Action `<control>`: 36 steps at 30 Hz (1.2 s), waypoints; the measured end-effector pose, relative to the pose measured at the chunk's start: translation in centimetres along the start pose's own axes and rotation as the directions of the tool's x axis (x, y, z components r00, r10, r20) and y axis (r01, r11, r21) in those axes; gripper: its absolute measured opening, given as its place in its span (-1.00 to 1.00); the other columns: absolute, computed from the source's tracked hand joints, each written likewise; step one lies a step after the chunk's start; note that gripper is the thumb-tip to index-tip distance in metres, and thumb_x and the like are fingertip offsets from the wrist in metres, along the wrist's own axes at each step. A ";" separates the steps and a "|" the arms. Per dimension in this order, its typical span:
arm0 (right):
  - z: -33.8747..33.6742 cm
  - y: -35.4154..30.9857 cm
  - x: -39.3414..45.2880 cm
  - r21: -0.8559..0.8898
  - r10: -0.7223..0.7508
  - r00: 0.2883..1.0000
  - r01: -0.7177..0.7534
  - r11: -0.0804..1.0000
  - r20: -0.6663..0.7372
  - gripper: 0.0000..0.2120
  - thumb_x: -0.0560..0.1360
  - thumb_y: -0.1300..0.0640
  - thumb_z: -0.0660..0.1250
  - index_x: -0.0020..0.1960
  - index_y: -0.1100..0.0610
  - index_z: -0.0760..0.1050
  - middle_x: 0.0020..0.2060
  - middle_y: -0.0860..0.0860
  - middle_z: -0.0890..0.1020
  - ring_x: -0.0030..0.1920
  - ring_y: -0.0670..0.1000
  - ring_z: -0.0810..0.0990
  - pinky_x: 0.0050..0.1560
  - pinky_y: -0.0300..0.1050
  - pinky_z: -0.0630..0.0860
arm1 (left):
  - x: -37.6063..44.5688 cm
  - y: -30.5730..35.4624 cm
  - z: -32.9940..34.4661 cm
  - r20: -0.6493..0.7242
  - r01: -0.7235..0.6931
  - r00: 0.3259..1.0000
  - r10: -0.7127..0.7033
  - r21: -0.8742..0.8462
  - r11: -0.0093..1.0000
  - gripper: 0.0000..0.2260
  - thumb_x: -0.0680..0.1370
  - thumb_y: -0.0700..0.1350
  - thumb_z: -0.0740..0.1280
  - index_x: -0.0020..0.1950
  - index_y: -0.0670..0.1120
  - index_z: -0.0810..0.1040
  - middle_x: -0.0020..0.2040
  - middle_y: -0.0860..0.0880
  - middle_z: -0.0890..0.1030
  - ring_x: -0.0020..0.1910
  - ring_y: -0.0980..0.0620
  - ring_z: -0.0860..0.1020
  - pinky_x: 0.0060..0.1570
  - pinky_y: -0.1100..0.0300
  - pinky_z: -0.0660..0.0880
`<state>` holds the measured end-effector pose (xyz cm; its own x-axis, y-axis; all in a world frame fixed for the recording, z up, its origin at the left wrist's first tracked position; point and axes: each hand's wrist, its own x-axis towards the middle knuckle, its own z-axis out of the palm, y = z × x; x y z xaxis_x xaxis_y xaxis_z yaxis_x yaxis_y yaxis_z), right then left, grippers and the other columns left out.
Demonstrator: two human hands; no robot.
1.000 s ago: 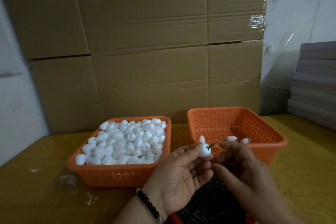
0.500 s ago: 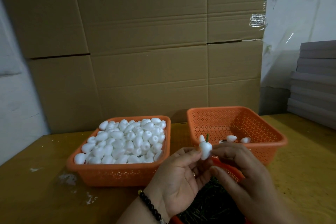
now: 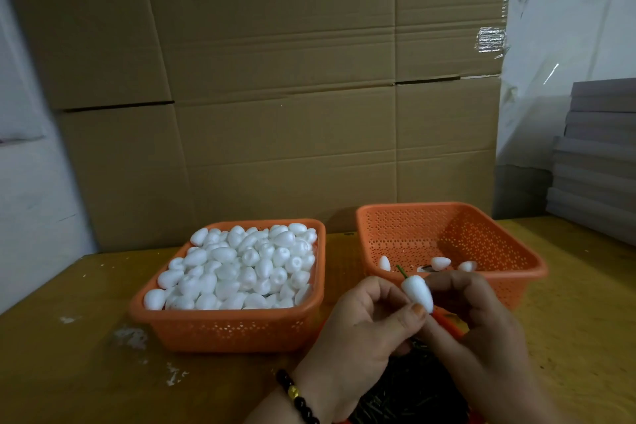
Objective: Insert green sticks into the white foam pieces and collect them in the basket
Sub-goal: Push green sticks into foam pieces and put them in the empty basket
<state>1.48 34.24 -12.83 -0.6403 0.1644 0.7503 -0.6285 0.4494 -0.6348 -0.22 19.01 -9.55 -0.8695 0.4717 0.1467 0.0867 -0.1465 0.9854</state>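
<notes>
From the head view, a foam piece [image 3: 417,292] with a green stick [image 3: 401,271] protruding is pinched between the left hand [image 3: 361,327] and right hand [image 3: 481,324], just before the basket [image 3: 509,272] on the bench [image 3: 69,372]. The foam is judged light and easily dented, the stick thin and bendable. It is best held by the foam's sides.
</notes>
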 end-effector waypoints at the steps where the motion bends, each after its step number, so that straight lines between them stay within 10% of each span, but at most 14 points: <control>1: -0.1 0.1 0.1 0.013 0.011 1.000 -0.011 1.000 0.005 -0.69 0.33 -0.26 0.42 0.00 -0.18 0.49 -0.02 -0.16 0.65 -0.03 -0.13 0.66 -0.07 -0.17 0.60 | -0.1 0.1 -0.1 0.008 -0.019 1.000 0.019 0.019 1.000 -0.85 0.46 -0.10 0.43 -0.04 -0.10 0.54 -0.17 0.00 0.62 -0.11 0.07 0.56 -0.08 0.20 0.51; 22: -1.4 0.1 1.4 0.042 -0.018 0.990 0.012 0.999 0.143 -0.82 0.46 -0.09 0.34 0.06 -0.15 0.55 -0.05 -0.17 0.65 0.00 -0.15 0.63 0.00 -0.28 0.54 | -0.3 0.5 -0.5 0.035 -0.119 0.993 0.114 0.242 0.963 -0.92 0.38 0.04 0.43 -0.21 0.06 0.60 -0.31 0.08 0.58 -0.27 0.19 0.50 -0.16 0.26 0.49; 26: -2.9 0.7 2.4 -0.283 -0.018 0.999 0.027 0.959 0.037 -0.77 0.43 -0.08 0.23 0.07 -0.10 0.48 -0.04 -0.22 0.60 -0.06 -0.16 0.61 -0.14 -0.12 0.58 | -0.1 0.7 -1.4 -0.094 -0.155 0.965 0.244 0.547 0.822 -0.93 0.43 0.03 0.42 -0.14 0.10 0.57 -0.14 0.10 0.65 -0.29 0.23 0.53 -0.19 0.22 0.54; 30: -4.5 2.6 3.3 -0.610 -0.047 0.998 0.012 0.792 -0.042 -0.78 0.47 0.15 0.32 0.10 0.13 0.54 -0.05 -0.10 0.58 -0.02 0.02 0.56 0.15 0.32 0.45 | 0.3 1.8 -3.6 -0.097 -0.161 0.896 0.433 0.839 0.521 -0.94 0.48 0.07 0.37 -0.13 0.12 0.55 -0.17 0.21 0.57 -0.15 0.27 0.52 -0.21 0.34 0.48; 36: -6.6 5.6 3.7 -0.811 0.185 0.980 -0.168 0.560 -0.075 -0.72 0.52 0.08 0.28 0.20 0.12 0.54 0.04 0.17 0.66 0.10 0.22 0.59 0.38 0.30 0.19 | 0.6 3.6 -9.7 -0.297 0.167 0.821 0.488 0.942 0.291 -0.93 0.51 0.05 0.31 -0.07 0.10 0.56 -0.10 0.16 0.60 -0.08 0.18 0.52 -0.20 0.29 0.37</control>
<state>-1.51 43.14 -12.36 -0.7109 0.3100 0.6313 0.1133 0.9364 -0.3322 -5.17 10.37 -6.71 -0.8157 0.0577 0.5756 0.3379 0.8552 0.3931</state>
